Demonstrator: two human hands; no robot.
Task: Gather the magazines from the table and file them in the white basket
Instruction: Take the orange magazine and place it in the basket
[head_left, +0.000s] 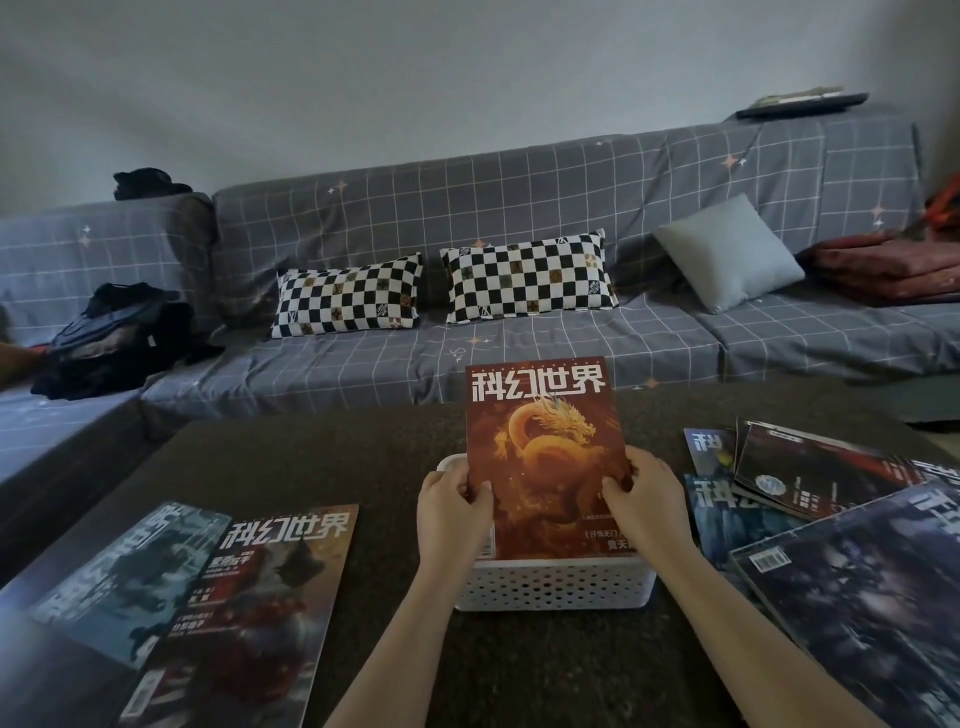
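One magazine, the red dragon magazine (545, 452), is standing upright in the white basket (556, 584), its lower edge hidden behind the near wall. Left hand (454, 506) is pinching its left edge, thumb on the cover, other fingers behind; right hand (647, 504) is gripping the right edge, fingers curled over the cover. Whether the bottom edge is resting on the basket floor cannot be told from here. Two magazines (208, 597) are lying overlapped at table left; a fanned pile (831, 519) (four or more, count uncertain) is lying at right, one corner just beside the basket. Risk: a lone upright magazine is likely to slump or bow once both hands are letting go, since nothing is bracing it. The dark table (322, 457) is sitting before a grey checked sofa (467, 218).
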